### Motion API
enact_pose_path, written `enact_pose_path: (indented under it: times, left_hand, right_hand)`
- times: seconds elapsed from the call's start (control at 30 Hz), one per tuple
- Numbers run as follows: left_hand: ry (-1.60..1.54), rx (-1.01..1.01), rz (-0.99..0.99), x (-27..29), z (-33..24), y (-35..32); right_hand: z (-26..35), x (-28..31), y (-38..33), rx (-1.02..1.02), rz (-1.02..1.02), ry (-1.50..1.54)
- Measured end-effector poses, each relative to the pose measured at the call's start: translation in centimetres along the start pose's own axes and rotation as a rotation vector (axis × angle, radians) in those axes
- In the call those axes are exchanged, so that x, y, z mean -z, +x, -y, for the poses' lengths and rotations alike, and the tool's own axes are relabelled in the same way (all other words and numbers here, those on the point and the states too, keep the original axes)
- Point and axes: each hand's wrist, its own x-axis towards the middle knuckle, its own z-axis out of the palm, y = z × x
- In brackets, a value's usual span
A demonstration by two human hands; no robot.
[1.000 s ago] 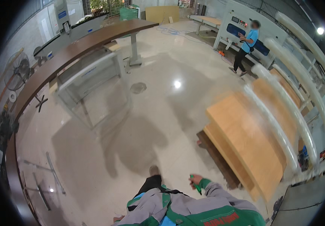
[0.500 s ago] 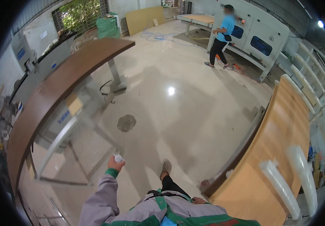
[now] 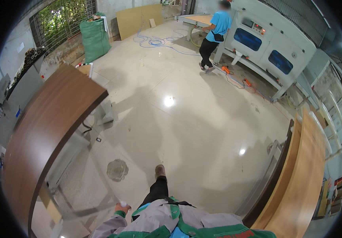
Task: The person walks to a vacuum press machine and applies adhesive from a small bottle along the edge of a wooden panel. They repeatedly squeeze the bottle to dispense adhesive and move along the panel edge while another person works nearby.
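Note:
My left hand [image 3: 122, 208] is low in the picture, left of my body, its fingers closed round a small whitish thing [image 3: 123, 204] too blurred to name. A pale metal bar [image 3: 87, 212] runs up close to this hand; I cannot tell whether they touch. To the left of the hand stands a brown tabletop [image 3: 48, 131] on a metal leg. My right hand is out of sight. One of my shoes [image 3: 160, 170] shows on the floor ahead.
Wood panels [image 3: 301, 166] lean along the right, beside a rack with plastic-wrapped bars [image 3: 335, 119]. Ahead, a person in a blue shirt [image 3: 219, 24] stands at a large grey machine [image 3: 266, 43]. A blue hose [image 3: 155, 41] and orange tools [image 3: 226, 70] lie on the floor; a green sack [image 3: 95, 41] stands far left.
My view has moved forward and turned, so the tabletop and right-hand panels sit differently. My left hand is lower and nearer my body. The right hand has left view. The person ahead has stepped left.

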Motion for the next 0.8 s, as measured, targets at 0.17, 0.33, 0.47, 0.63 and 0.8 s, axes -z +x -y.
enact_pose_path:
  times: [0.17,0.33,0.47,0.63,0.8]
  left_hand:
    - [-0.058,-0.225,-0.048,1.8,-25.4,17.4]
    - [-0.036,-0.484,0.026,4.0,-58.4,29.7]
    - [-0.017,-0.617,-0.006,6.1,-78.8,39.2]
    - [-0.123,-0.531,-0.068,8.5,-89.0,51.2]
    - [-0.078,-0.169,-0.006,10.1,-86.3,56.0]
  right_hand:
    - [8.5,17.1,7.6,-0.049,-0.029,0.016]
    - [14.5,31.9,13.5,-0.09,-0.01,0.081]
    - [19.6,44.7,22.3,-0.114,-0.059,0.172]
    - [24.2,64.5,35.7,0.011,-0.134,0.142]
    - [27.0,77.9,46.5,0.121,0.01,-0.101]
